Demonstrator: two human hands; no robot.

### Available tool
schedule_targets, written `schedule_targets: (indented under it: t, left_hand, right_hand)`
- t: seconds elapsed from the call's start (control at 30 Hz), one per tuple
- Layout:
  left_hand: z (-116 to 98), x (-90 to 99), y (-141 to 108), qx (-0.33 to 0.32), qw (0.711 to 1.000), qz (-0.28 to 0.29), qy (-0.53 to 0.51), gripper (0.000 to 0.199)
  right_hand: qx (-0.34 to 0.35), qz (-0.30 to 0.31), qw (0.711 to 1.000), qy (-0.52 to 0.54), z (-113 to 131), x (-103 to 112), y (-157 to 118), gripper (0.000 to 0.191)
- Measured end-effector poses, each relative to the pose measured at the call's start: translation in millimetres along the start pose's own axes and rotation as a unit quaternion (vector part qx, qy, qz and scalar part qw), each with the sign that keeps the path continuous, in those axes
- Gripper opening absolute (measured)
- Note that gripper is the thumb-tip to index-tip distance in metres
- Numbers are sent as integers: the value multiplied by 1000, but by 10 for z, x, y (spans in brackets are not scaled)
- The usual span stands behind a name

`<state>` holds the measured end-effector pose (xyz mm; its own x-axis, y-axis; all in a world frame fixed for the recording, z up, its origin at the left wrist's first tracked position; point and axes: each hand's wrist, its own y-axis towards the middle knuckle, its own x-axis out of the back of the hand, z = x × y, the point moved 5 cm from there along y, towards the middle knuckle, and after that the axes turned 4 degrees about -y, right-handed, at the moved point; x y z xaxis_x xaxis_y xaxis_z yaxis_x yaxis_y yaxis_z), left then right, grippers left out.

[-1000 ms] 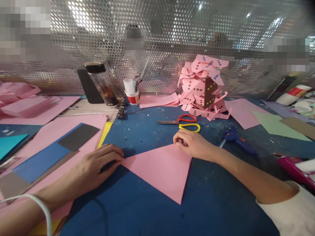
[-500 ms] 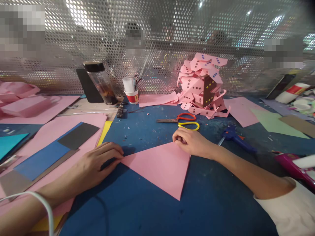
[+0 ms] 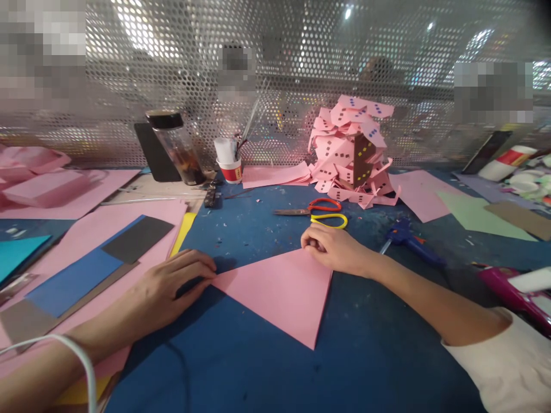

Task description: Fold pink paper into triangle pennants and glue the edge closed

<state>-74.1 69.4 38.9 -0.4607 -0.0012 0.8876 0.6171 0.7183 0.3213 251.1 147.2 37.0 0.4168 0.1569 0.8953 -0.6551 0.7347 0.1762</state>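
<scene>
A pink paper triangle [image 3: 279, 295] lies on the blue table, one corner pointing toward me. My left hand [image 3: 176, 287] pinches its left corner between thumb and fingertips. At the upper right corner, my right hand [image 3: 333, 246] rests with curled fingers gripping the paper edge. Just beyond that hand are scissors [image 3: 297, 212] with one red and one yellow handle loop, their blades pointing left.
A blue glue gun [image 3: 413, 242] lies right of my right forearm. Behind the scissors stands a pile of dotted pink paper pieces [image 3: 338, 155]. Stacked pink sheets [image 3: 159, 221] lie at left under a blue strip [image 3: 77, 281]. A lidded bottle [image 3: 181, 152] and paper cup [image 3: 231, 170] stand farther back.
Both hands stay on the paper triangle in the same places. Only a very slight shift of the camera view shows.
</scene>
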Motion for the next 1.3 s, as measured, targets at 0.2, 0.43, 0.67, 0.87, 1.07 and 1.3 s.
schedule_targets:
  t: [0.2,0.43,0.67,0.87,1.07,1.3]
  left_hand:
    - [-33,17,-7,-21,1000,-6,-3,18]
    - [-96,72,-2,-42,999,-15,7,20]
    - [-67,69,-18,-33,999,-7,15,18]
    - [-21,42,-31,-9,1000,11,12,11]
    - [59,-22,-52,24,1000,1,14,23]
    - [31,-16,-23,24,999,-29,16,27]
  right_hand:
    - [-2,1,1000,0,-7,-10,2,11]
    - [-10,2,1000,-5,-10,-6,0,11]
    - [-4,0,1000,-6,-19,-17,2,12]
    - [-7,4,1000,-5,-5,-6,2,11]
    - [-5,4,1000,-4,-7,-17,6,11]
    - [-11,6,1000,-5,4,4,-2,11]
